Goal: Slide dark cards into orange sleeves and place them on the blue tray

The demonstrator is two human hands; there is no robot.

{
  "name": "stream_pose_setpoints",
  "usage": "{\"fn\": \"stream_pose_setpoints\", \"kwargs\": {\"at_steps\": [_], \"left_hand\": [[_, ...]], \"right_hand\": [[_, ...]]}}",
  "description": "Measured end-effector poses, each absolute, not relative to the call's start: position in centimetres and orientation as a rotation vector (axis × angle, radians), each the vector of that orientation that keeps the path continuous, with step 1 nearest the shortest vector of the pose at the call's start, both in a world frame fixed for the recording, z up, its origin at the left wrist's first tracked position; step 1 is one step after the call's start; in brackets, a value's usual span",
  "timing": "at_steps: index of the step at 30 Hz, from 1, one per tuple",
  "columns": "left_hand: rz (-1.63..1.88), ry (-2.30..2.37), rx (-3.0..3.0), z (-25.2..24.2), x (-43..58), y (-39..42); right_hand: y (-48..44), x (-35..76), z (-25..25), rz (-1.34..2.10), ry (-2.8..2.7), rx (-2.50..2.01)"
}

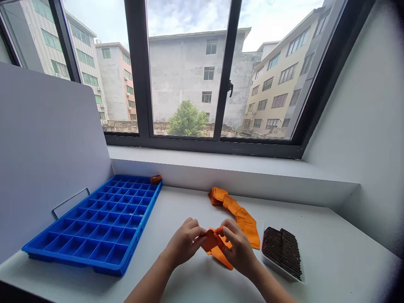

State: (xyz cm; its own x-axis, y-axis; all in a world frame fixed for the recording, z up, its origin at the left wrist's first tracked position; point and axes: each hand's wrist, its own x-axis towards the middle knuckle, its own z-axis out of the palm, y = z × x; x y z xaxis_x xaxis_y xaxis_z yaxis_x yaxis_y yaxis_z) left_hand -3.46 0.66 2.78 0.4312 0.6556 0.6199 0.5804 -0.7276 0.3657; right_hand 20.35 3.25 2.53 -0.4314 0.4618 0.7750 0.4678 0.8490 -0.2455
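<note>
Above the near middle of the table, my left hand (184, 240) pinches the left edge of a small orange fabric piece (209, 241). My right hand (238, 248) has its fingers closed on the same piece's right side, and part of the piece is hidden behind the fingers. Below it, more orange fabric (221, 257) lies on the table. Just beyond my right hand, a fanned row of flat orange fabric pieces (244, 221) runs back to a small stack. Right of the hand stands a white tray (282, 272) packed with thin dark brown pieces (282, 252) in two rows.
On the left lies a blue compartment tray (121, 269) with a wire handle (70, 203). A rolled orange-brown item (155, 179) sits in its far right corner. A pale partition (50, 151) stands behind the tray; the windowsill (221, 162) bounds the white table (189, 202) at the back.
</note>
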Motion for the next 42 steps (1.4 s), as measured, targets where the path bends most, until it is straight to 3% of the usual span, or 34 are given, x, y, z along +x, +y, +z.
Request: {"fn": "stream_pose_setpoints", "kwargs": {"at_steps": [6, 12, 18, 27, 42], "left_hand": [[1.016, 1.191, 2.616, 4.5, -5.0, -0.1], [0.807, 1.393, 2.671, 12.2, -12.8, 0.6], [0.427, 1.980, 2.540, 17.8, -22.5, 6.8], [0.234, 2.328, 2.410, 16.9, -26.9, 14.1], [0.052, 2.264, 2.362, 15.9, -25.7, 21.9]], "right_hand": [[2.8, 20.2, 2.8, 0.093, -2.119, -0.674], [2.7, 20.4, 3.1, 0.084, -2.111, -0.671], [2.5, 20.4, 3.2, 0.085, -2.118, -0.658], [2.3, 20.4, 3.8, 0.069, -2.130, -0.660], [2.0, 20.4, 4.0, 0.067, -2.184, -0.607]]}}
